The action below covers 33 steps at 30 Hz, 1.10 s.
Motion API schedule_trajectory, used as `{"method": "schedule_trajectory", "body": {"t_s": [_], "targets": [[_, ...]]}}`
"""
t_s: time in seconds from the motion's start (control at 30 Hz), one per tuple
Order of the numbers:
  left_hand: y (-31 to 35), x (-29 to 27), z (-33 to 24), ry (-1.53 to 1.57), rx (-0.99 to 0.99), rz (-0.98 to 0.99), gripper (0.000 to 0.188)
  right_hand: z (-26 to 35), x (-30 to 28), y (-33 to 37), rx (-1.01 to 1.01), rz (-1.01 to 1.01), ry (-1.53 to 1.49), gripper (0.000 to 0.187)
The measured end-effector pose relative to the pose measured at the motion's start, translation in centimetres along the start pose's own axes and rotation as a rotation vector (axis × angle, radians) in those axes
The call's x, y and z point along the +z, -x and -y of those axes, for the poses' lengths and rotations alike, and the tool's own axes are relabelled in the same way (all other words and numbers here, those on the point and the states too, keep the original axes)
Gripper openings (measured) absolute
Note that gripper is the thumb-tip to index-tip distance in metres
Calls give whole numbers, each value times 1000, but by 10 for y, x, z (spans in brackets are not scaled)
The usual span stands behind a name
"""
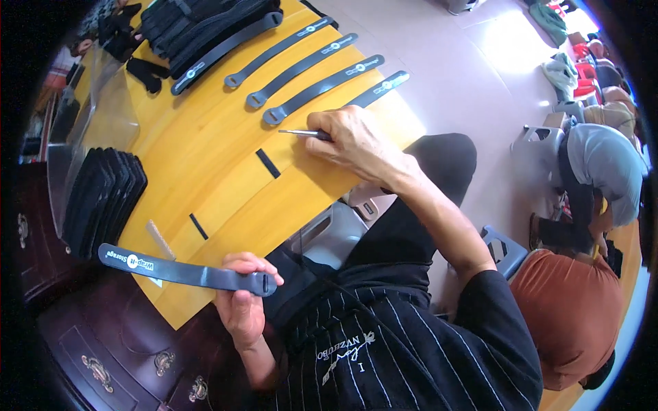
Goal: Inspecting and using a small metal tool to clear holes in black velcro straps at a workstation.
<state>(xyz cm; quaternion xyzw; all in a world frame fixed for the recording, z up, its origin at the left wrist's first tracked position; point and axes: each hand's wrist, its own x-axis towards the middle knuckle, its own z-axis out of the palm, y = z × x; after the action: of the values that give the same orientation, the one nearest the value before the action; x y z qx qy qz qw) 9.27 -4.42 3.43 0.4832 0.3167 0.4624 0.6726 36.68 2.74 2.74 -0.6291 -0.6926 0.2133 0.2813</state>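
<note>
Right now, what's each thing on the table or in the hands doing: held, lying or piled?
Dark strap: held, unlooped
Left fingers: closed on its slotted end
Thin tool: held, metal end showing
Right fingers: closed on its handle
Four straps in a row: lying, one partly covered
Two short black strips: lying apart
Left black stack: piled
Far heap: piled

Straps (301, 70) on table (195, 161), perhaps sheeting (103, 109) at left

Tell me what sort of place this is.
Probably a small workshop: dark straps lie side by side on a wooden table, black pieces are stacked at its left, and other people bend forward at right.
</note>
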Motion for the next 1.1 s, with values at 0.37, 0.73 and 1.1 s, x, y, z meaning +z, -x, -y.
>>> {"method": "schedule_trajectory", "body": {"t_s": [0.37,0.73,1.1], "targets": [[3,0,-2,12,37,-134,46,2,2,4,68,-1,-78,45],[-13,5,10,225,182,-222,31,84,-24,58,190,51,-499,19],[-12,15,12,46,234,-307,35,103,12,77,-117,94,-448,16]]}}
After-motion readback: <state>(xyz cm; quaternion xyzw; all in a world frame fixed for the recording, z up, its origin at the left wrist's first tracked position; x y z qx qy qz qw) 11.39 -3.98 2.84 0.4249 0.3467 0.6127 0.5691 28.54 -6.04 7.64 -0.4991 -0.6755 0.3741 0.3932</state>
